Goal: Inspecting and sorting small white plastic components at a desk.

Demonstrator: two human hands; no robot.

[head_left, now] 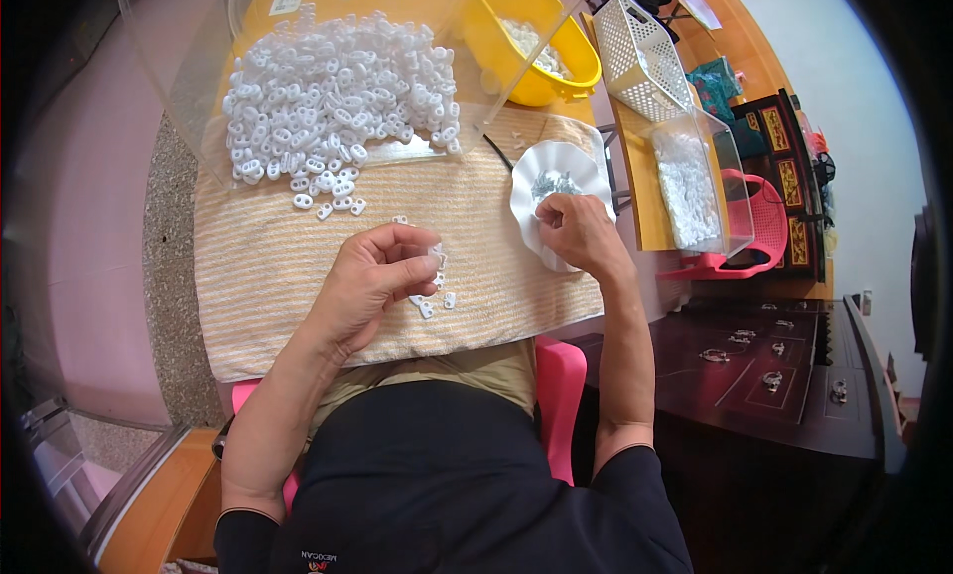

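My left hand is closed in a pinch over the towel, thumb and forefinger on a small white plastic piece. Below its fingertips, several small white two-hole pieces lie loose on the striped towel. At the right, my right hand reaches over a white wavy-rimmed dish, fingers pinched together. Small grey metal-looking parts lie in the dish. What those fingers hold, if anything, is hidden. A large heap of white oval two-hole plastic pieces spreads across the far left.
A clear plastic bin surrounds much of the heap. Behind the dish stands a yellow basin with white pieces inside. Further right are a white perforated basket, a clear box of whitish items and a pink chair.
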